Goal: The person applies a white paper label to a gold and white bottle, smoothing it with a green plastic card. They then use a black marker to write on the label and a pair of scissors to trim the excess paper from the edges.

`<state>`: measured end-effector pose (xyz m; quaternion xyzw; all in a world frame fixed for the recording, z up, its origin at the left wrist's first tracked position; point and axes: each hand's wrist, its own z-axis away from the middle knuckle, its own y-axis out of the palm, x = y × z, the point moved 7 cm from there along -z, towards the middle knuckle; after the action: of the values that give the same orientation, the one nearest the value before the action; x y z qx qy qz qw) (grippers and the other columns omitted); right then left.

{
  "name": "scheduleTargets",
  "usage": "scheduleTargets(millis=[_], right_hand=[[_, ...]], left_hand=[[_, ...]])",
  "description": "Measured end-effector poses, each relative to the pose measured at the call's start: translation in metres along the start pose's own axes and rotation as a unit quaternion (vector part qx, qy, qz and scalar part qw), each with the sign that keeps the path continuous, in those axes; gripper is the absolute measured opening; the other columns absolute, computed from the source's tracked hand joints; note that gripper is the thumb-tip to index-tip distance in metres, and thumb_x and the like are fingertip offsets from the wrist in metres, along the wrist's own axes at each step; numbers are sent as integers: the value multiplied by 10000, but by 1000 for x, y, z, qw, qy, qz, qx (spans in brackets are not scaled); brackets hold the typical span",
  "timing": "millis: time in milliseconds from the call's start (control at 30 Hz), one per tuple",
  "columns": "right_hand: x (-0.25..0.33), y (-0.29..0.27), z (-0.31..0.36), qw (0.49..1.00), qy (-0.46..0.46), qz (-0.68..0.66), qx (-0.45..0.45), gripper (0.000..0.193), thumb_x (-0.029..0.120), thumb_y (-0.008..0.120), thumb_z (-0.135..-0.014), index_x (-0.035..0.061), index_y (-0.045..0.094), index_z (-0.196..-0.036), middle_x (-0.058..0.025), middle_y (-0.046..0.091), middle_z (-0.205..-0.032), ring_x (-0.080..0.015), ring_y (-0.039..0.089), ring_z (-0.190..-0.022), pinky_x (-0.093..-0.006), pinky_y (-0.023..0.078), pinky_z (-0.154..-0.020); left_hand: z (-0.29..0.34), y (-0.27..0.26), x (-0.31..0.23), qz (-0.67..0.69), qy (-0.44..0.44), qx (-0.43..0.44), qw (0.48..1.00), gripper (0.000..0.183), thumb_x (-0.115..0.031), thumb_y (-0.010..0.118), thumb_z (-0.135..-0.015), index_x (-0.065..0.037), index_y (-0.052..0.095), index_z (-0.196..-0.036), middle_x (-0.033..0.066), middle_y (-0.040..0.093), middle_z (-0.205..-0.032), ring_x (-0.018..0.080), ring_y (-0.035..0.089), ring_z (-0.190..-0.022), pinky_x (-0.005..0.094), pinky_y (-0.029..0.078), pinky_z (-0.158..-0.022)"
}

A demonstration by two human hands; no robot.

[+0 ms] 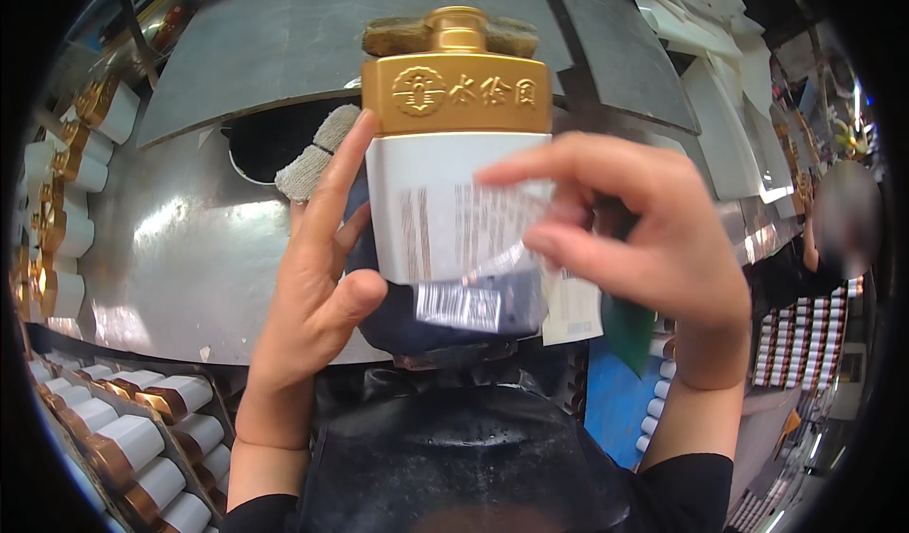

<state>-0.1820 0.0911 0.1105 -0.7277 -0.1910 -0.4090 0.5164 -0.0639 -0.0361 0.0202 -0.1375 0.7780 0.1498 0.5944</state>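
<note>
- Head view: I am holding a white bottle [445, 202] with a gold shoulder and gold cap [456, 29] up close to the camera, above a grey metal table [170, 249].
- My left hand [317, 277] is gripping the bottle's left side, index finger stretched up along the edge to the gold band, thumb curling in toward the lower front.
- My right hand [644, 239] is coming in from the right, thumb and forefinger pinching a clear film label [473, 221] that is lying across the bottle's white face; the other fingers are spread loosely.
- The label's lower part, with a barcode patch [459, 304], is hanging below the bottle's base.
- A grey cloth [317, 159] is sitting just behind my left index finger on the table.
- Rows of matching white-and-gold bottles [133, 438] are lying in a crate at lower left, and more are standing along the left rim [66, 221].
- Another person [843, 221] is standing at the far right, well apart.
</note>
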Motion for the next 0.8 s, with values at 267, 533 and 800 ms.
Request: scheduleTargets(millis=[267, 533, 800], right_hand=[[-32, -19, 15, 978, 79, 85, -172, 412, -3, 647, -802, 22, 558, -1203, 39, 513, -698, -11, 469, -648, -152, 357, -576], [-57, 16, 31, 981, 129, 55, -132, 804, 121, 797, -718, 50, 412, -1421, 57, 476, -719, -1, 419, -638, -145, 321, -540], [-58, 9, 15, 976, 127, 2, -174, 756, 152, 794, -736, -41, 433, -1371, 48, 453, -675, -20, 439, -619, -156, 369, -562]], left_hand=[[-10, 12, -3, -146, 30, -12, 989, 936, -65, 668, -767, -99, 119, -1525, 132, 204, -1546, 271, 324, -1381, 433, 328, -1116], [-16, 14, 1, -203, 42, -40, 977, 931, -141, 662, -785, -94, 104, -1529, 164, 268, -1510, 289, 322, -1379, 418, 339, -1098], [-27, 11, -7, -315, 93, -86, 941, 737, -167, 567, -895, -35, 174, -1504, 173, 351, -1440, 244, 427, -1270, 353, 348, -1062]])
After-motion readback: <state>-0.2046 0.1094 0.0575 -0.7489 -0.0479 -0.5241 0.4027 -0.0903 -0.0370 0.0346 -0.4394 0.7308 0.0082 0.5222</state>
